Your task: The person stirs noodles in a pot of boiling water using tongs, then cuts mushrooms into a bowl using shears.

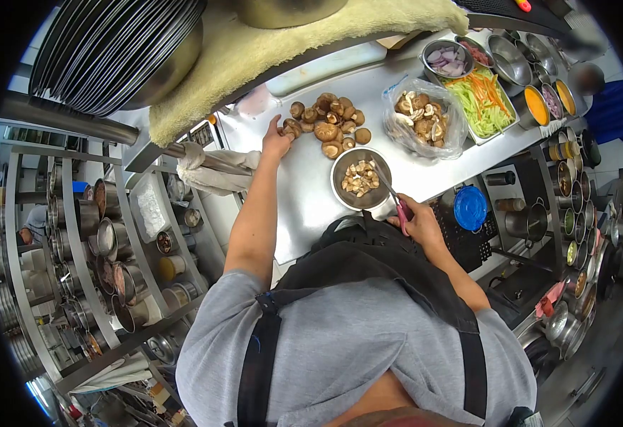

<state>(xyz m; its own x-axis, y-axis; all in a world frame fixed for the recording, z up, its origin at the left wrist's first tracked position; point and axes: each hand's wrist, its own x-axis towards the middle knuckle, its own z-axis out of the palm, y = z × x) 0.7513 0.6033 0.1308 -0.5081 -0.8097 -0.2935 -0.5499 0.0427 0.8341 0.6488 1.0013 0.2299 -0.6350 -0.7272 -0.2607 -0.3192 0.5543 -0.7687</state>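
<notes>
My left hand is at the left edge of a pile of whole brown mushrooms, its fingers apart beside the outermost mushroom. Whether the fingertips touch that mushroom I cannot tell. In my right hand is a pair of scissors with pink handles. The blades point up and left over the right rim of a steel bowl. Cut pieces of mushroom lie in the bowl, which stands close to my apron on the steel table.
A clear plastic bag of mushrooms sits right of the pile. Beyond it are a tray of shredded vegetables and a bowl of sliced onion. A fleece-covered shelf overhangs the far side. A cloth hangs at the left.
</notes>
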